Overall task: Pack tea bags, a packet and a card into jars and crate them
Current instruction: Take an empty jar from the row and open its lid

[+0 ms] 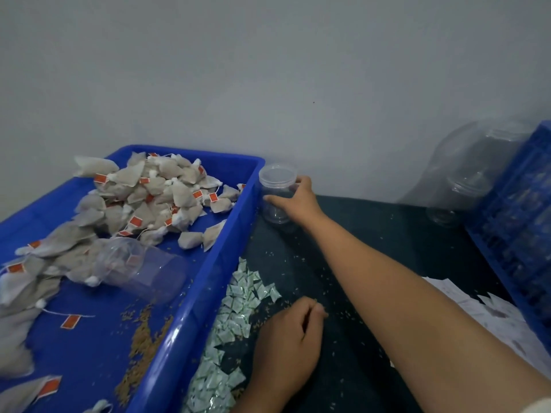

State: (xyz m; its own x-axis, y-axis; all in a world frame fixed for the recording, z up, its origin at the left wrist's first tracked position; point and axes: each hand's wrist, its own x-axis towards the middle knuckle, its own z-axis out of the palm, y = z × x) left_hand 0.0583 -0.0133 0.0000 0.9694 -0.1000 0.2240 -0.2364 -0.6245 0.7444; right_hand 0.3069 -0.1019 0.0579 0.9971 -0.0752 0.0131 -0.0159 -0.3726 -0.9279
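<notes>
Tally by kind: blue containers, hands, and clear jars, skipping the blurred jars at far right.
Blue containers: 2 (tray, crate)
Clear jars: 2 (upright jar, tipped jar)
Hands: 2 (left hand, right hand)
Total: 6

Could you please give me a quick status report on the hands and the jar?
Right hand grips upright clear jar beside blue tray. Left hand curled by packets, hold unclear. Path to crate looks open.
</notes>
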